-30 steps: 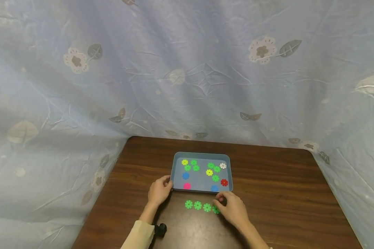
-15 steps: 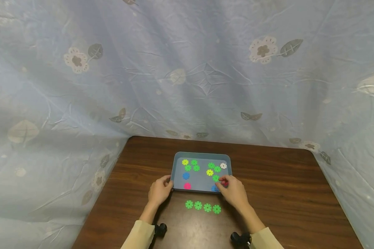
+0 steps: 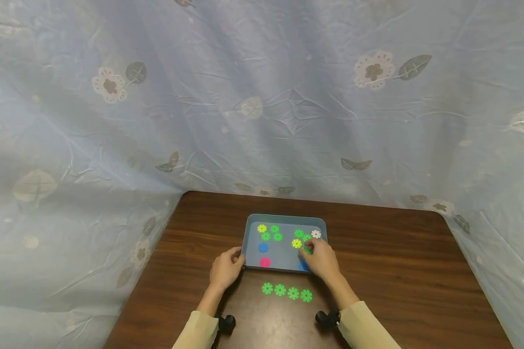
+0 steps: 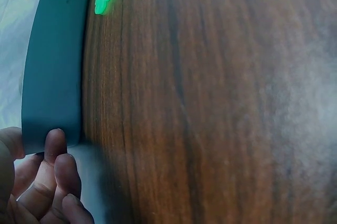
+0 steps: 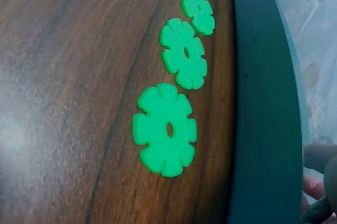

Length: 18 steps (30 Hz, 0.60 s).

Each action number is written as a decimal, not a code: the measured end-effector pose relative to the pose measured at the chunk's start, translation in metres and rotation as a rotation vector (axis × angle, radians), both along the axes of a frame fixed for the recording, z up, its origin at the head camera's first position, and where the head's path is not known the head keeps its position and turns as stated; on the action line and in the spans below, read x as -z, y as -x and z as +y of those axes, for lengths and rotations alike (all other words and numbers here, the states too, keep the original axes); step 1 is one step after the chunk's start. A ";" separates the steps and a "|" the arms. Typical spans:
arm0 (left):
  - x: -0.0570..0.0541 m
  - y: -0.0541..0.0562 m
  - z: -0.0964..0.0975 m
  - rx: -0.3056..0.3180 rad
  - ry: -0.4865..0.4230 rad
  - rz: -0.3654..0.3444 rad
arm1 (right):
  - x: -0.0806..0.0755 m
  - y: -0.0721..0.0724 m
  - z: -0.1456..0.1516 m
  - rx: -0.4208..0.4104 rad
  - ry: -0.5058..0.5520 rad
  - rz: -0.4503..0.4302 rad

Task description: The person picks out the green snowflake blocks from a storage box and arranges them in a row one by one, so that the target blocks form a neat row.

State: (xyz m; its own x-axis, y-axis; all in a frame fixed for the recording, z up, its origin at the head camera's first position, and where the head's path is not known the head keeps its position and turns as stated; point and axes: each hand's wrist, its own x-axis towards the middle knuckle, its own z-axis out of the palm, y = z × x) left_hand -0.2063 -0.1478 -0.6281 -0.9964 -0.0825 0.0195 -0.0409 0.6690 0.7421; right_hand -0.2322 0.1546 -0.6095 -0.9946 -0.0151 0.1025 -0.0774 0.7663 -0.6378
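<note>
My left hand (image 3: 225,269) grips the front left corner of a grey-blue tray (image 3: 281,262), thumb at the rim; in the left wrist view its fingers (image 4: 57,150) press the tray's outer end. Over the tray's right side, my right hand (image 3: 324,259) reaches in with bent fingers, thumb and fingertips right at a green notched plastic disc (image 3: 307,250). I cannot tell whether they pinch it. A yellow disc (image 3: 296,243) lies just left of the fingertips, a blue disc (image 3: 303,265) beneath the hand. In the right wrist view the tray wall partly hides the fingers (image 5: 316,184).
Several green discs (image 3: 293,293) lie in a row on the brown table (image 3: 397,271) before the tray. Inside it are also a pink disc (image 3: 264,262), another blue disc (image 3: 263,247), a white disc (image 3: 316,234) and more green and yellow ones. A patterned curtain (image 3: 262,121) surrounds the table.
My right hand has moved from the right end of the green row up over the tray's right side, now covering the red disc. The left hand stays at the tray corner.
</note>
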 end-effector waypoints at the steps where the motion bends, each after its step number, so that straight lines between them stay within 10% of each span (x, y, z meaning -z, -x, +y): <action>1: 0.000 0.000 0.000 0.000 0.000 -0.002 | 0.001 0.001 -0.001 0.002 -0.012 -0.002; 18: -0.001 0.000 0.000 -0.004 -0.011 -0.013 | 0.004 0.010 -0.007 0.020 -0.188 -0.122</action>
State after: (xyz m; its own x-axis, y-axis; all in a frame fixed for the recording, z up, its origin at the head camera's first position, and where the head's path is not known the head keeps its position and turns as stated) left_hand -0.2063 -0.1478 -0.6267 -0.9963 -0.0863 0.0059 -0.0528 0.6607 0.7488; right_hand -0.2424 0.1479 -0.6136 -0.9998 -0.0023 -0.0215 0.0085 0.8732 -0.4872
